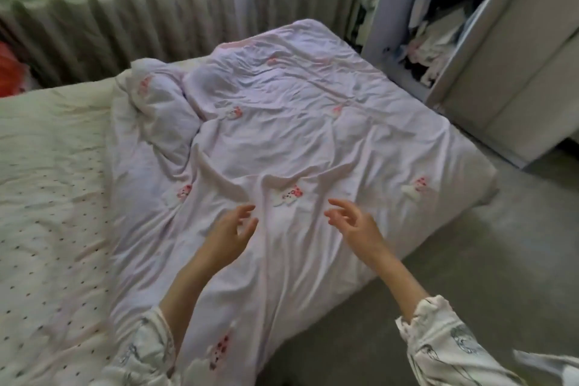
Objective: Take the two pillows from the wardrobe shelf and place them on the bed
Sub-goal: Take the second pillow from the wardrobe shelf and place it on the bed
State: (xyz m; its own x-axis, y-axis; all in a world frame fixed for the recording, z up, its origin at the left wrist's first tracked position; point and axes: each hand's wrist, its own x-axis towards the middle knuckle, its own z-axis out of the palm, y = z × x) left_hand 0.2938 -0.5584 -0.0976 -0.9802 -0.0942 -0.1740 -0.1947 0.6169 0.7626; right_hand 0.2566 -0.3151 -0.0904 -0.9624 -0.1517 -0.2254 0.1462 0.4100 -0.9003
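A bed (pixel 47 185) with a cream dotted sheet fills the left and middle. A pale lilac quilt (pixel 300 135) with small pink and white motifs is spread rumpled over its right half. My left hand (pixel 230 230) and my right hand (pixel 354 222) hover just above the quilt's near part, palms facing each other, fingers apart, holding nothing. The wardrobe (pixel 438 25) stands open at the upper right, its shelf crammed with crumpled clothes. I cannot pick out any pillow among them, and none shows on the bed.
The wardrobe's grey door (pixel 513 66) swings out toward the bed's far right corner. Grey floor (pixel 470 260) runs along the bed's right side. Pleated curtains (pixel 156 19) hang behind the bed. Something red (pixel 11 72) lies at the far left edge.
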